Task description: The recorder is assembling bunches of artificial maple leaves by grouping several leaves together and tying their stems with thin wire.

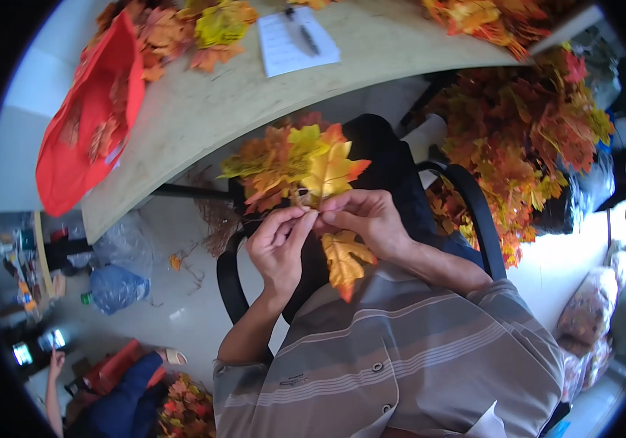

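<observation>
Left hand [278,244] and right hand [363,217] meet at chest height, both pinching the stem end of a bunch of artificial autumn leaves [295,164] (orange and yellow, fanned upward over the lap). A single orange leaf [344,259] hangs below the right hand. Beyond: curved table [254,95] with paper sheet [297,40], red bag [86,124], more leaf piles [528,139].

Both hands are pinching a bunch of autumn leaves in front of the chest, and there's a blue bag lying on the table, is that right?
Not quite. The head view shows both hands, left and right, pinching the leaf bunch, but the bag on the table is red, not blue.
</observation>
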Motion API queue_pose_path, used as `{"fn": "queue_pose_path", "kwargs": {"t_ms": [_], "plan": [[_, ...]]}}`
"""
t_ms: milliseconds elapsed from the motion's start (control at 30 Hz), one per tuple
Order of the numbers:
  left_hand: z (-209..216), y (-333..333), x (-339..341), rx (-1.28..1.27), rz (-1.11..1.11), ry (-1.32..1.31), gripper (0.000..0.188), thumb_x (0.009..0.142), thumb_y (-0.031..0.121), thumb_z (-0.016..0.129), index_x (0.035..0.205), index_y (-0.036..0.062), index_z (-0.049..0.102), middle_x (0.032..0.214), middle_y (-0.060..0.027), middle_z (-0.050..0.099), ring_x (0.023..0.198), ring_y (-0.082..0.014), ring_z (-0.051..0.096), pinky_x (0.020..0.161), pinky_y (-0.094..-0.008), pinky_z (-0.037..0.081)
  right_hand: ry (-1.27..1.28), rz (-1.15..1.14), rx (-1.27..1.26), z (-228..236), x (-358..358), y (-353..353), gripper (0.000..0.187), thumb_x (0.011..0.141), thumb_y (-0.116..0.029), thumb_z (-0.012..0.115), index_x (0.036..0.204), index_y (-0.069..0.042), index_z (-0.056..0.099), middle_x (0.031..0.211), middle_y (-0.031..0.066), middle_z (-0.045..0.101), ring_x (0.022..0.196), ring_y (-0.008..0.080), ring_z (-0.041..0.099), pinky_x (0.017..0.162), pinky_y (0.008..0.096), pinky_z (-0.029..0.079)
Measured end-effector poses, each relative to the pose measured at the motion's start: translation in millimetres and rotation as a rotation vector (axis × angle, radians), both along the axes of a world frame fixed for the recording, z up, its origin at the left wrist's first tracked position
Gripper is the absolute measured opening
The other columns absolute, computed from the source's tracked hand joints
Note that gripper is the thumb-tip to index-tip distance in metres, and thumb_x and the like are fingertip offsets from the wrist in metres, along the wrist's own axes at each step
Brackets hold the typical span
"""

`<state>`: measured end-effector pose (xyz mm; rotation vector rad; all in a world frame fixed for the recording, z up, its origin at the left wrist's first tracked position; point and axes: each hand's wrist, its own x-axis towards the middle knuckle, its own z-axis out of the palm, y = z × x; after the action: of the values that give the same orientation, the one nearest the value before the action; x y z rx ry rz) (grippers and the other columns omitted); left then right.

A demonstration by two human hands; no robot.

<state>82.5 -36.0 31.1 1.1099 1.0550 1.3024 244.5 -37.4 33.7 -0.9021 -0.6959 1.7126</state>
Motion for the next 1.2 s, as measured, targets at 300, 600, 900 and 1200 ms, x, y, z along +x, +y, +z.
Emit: {"fn": "queue_pose_path", "kwargs": {"t_ms": [300, 600, 900, 1200], "plan": [[4.1, 6.3, -10.6, -0.226, -0.078, -0.310, 0.011, 0.081, -0.003, 0.067, 0.091, -0.0036, 0.065, 0.086, -0.0061, 0.065, 0.075, -0.0124, 0.063, 0.072, -0.0238, 0.051, -0.091, 0.111, 0.115, -0.8, 6.3, 11.1, 0.009, 0.082, 0.001, 0.067, 0.090, 0.003, 0.067, 0.086, 0.0108, 0.068, 0.080, 0.0152, 0.066, 0.074, 0.0262, 0.055], [6.4, 6.9, -10.9, -0.364, -0.147, -0.414, 0.011, 0.084, 0.002, 0.065, 0.094, -0.0023, 0.065, 0.083, -0.0064, 0.067, 0.072, -0.0114, 0.063, 0.070, -0.0225, 0.051, -0.667, -0.033, 0.661, 7.4, 8.4, 13.3, 0.017, 0.074, -0.009, 0.075, 0.088, 0.000, 0.068, 0.076, 0.0075, 0.065, 0.072, 0.0156, 0.062, 0.065, 0.0264, 0.047], [4.9, 9.6, -17.1, -0.364, -0.227, -0.495, 0.008, 0.084, 0.003, 0.064, 0.091, -0.0017, 0.063, 0.086, -0.0098, 0.067, 0.073, -0.0134, 0.065, 0.067, -0.0234, 0.053, -0.739, 0.017, 0.660, 23.5, 6.3, 10.4, 0.008, 0.072, 0.003, 0.065, 0.079, 0.002, 0.065, 0.070, 0.0086, 0.062, 0.064, 0.0191, 0.060, 0.060, 0.0294, 0.046], [-6.4, 18.8, -21.0, -0.599, -0.429, -0.492, 0.013, 0.089, 0.014, 0.061, 0.085, 0.0012, 0.060, 0.076, -0.0075, 0.063, 0.071, -0.0164, 0.065, 0.070, -0.0294, 0.056, -0.174, 0.202, 0.175, -15.3, 7.1, 23.2, 0.011, 0.081, -0.002, 0.068, 0.090, 0.003, 0.068, 0.080, 0.0078, 0.068, 0.071, 0.0118, 0.063, 0.068, 0.0250, 0.051]]}}
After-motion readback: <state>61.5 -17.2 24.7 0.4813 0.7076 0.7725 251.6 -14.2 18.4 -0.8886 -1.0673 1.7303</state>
